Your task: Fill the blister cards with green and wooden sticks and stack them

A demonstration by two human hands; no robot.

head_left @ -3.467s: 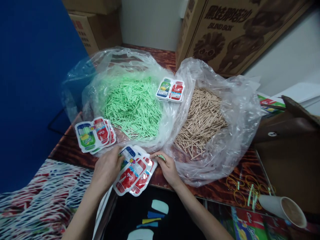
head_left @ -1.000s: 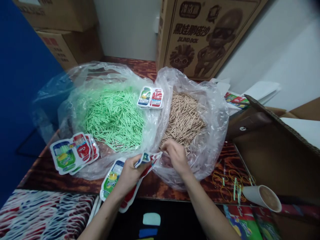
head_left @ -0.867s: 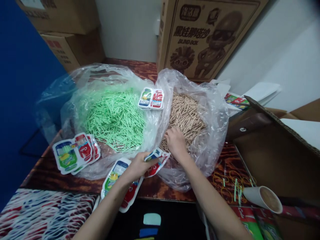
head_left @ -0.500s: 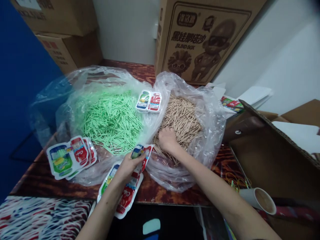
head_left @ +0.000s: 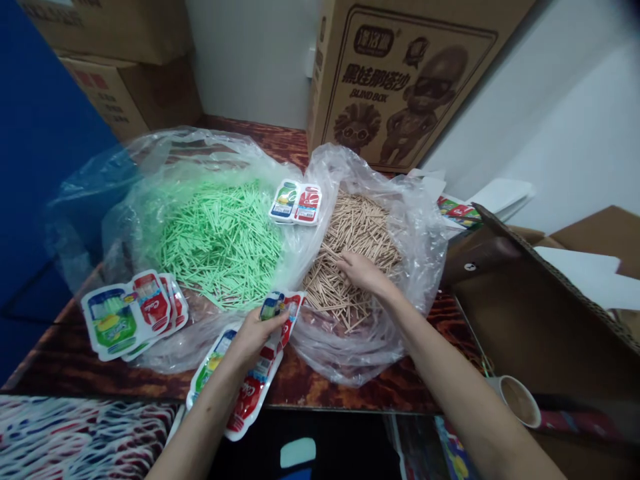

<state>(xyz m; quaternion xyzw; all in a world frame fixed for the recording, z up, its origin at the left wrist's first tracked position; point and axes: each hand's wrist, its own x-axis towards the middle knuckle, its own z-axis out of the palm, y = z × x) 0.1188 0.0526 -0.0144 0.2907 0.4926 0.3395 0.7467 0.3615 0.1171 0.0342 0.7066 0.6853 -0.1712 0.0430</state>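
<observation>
Cola packet (head_left: 293, 309) pinched in my left hand (head_left: 256, 335), my right hand (head_left: 362, 272) apart, touching brown sticks (head_left: 361, 228), grip unclear

The left hand (head_left: 254, 337) covers part of the upper packet (head_left: 294, 311) it grips, and the fingers beneath are hidden. Its wrist and forearm hide much of the lower packet (head_left: 246, 401). At the right hand (head_left: 361, 271), the fingertips blur into the brown sticks (head_left: 360, 223) — whether they pinch any cannot be told. Below and right of that hand, its forearm covers the base of the cup (head_left: 497, 385). Beyond it, the carton (head_left: 400, 87) is cut by the top edge; to its right, the box (head_left: 530, 327) leaves the frame. Beyond the left hand, plastic clouds some green sticks (head_left: 225, 247), and the label print (head_left: 286, 211) is too small to read.
</observation>
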